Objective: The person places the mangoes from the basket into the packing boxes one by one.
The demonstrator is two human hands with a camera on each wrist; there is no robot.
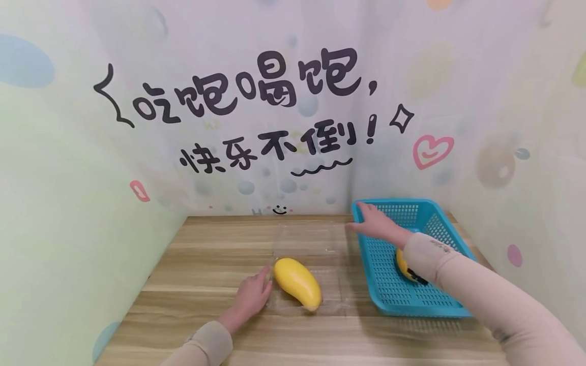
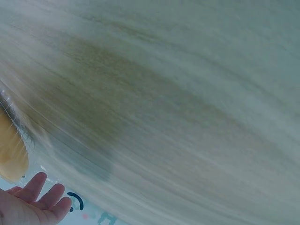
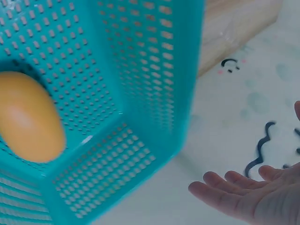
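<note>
A yellow mango-shaped fruit (image 1: 297, 282) lies in a clear plastic container (image 1: 331, 300) on the wooden table. My left hand (image 1: 251, 296) is beside the container's left side, fingers extended and holding nothing; whether it touches the plastic I cannot tell. In the left wrist view its fingers are spread loosely near the fruit. My right hand (image 1: 377, 223) is above the left rim of the blue basket (image 1: 375, 290), its fingers reaching left past the rim. It holds nothing in the right wrist view. A yellow-orange oval fruit (image 3: 30, 117) lies in the basket, partly hidden by my sleeve in the head view.
The basket stands at the right of the wooden table (image 1: 206, 264), near the back. A wall covering (image 1: 256, 30) with black lettering rises behind the table, and pale walls stand on both sides. A black item (image 1: 417, 277) shows beside the fruit in the basket.
</note>
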